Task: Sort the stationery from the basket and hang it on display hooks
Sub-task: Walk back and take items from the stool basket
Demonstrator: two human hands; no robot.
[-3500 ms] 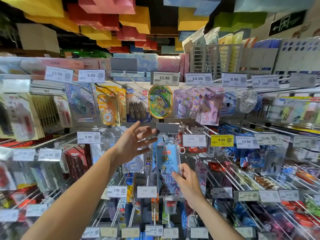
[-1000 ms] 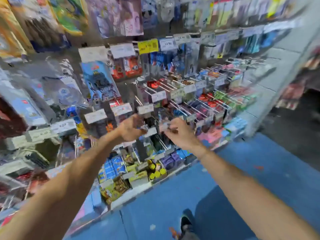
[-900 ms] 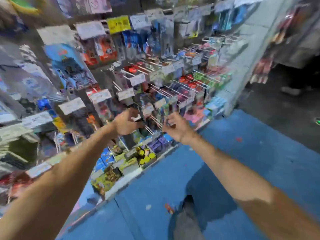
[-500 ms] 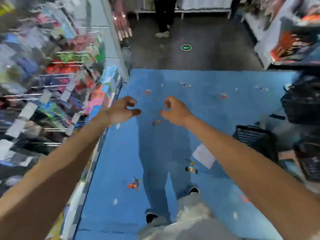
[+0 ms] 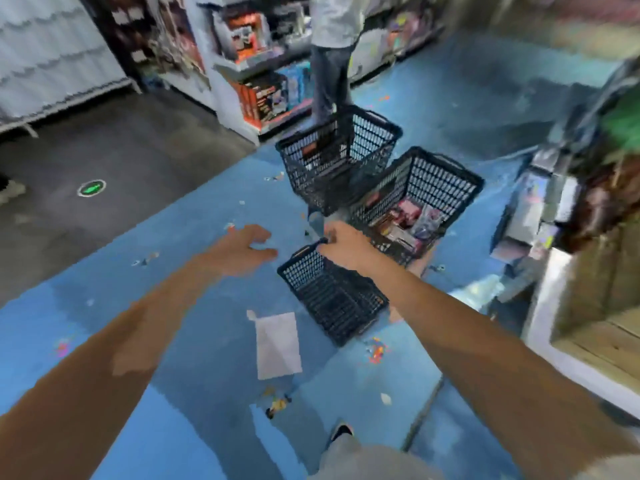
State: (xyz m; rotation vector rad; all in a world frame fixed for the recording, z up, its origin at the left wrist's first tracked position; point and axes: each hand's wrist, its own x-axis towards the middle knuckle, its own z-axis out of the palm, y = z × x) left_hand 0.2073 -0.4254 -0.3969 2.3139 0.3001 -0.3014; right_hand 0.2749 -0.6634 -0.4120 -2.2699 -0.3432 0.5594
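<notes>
Looking down on a blue floor [image 5: 194, 341] with three black mesh baskets set close together. Reaching forward with both bare arms. Holding the left hand [image 5: 242, 251] loosely open and empty, fingers spread, above the floor just left of the nearest basket [image 5: 332, 303]. Curling the fingers of the right hand [image 5: 343, 247] at that basket's far rim; too blurred to tell whether gripping it. Finding the stationery packets [image 5: 401, 223] piled in the middle basket [image 5: 440, 178], just beyond the right hand, with the far basket [image 5: 367, 143] right behind it. Standing near a white sheet [image 5: 278, 344] flat on the floor beside the nearest basket.
</notes>
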